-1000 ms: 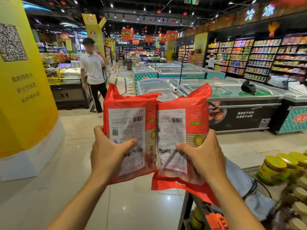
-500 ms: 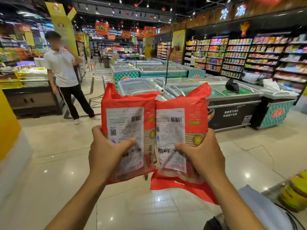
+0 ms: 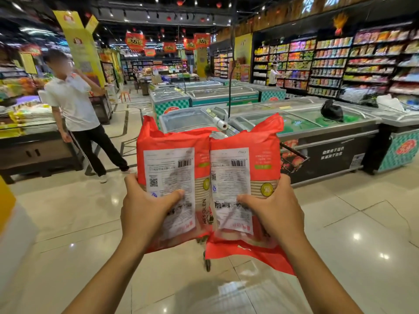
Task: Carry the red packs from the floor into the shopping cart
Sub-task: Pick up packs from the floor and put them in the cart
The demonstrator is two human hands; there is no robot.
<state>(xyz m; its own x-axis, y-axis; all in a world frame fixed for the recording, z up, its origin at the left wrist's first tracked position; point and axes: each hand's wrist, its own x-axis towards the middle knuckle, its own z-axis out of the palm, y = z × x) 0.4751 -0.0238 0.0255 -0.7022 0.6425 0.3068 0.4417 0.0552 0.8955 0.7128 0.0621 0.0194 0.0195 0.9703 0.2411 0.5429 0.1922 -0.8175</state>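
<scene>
Two red packs with white printed labels stand upright side by side in front of me at chest height. My left hand (image 3: 145, 209) grips the lower part of the left red pack (image 3: 172, 164), thumb across its label. My right hand (image 3: 272, 209) grips the right red pack (image 3: 247, 159) the same way. The two packs touch along their inner edges. Behind and below them a shopping cart (image 3: 292, 159) shows only as a piece of wire basket at the right and a wheel under the packs; the rest is hidden.
Glass-topped chest freezers (image 3: 317, 132) run across the aisle ahead and to the right. A person in a white shirt (image 3: 77, 105) stands at the left beside a dark display counter (image 3: 34, 150). Stocked shelves (image 3: 340, 62) line the right wall. Glossy tiled floor lies around me.
The view has swung to the right: the yellow pillar and the jars have left the frame. Both hands keep the same grip on the packs, held at the same height.
</scene>
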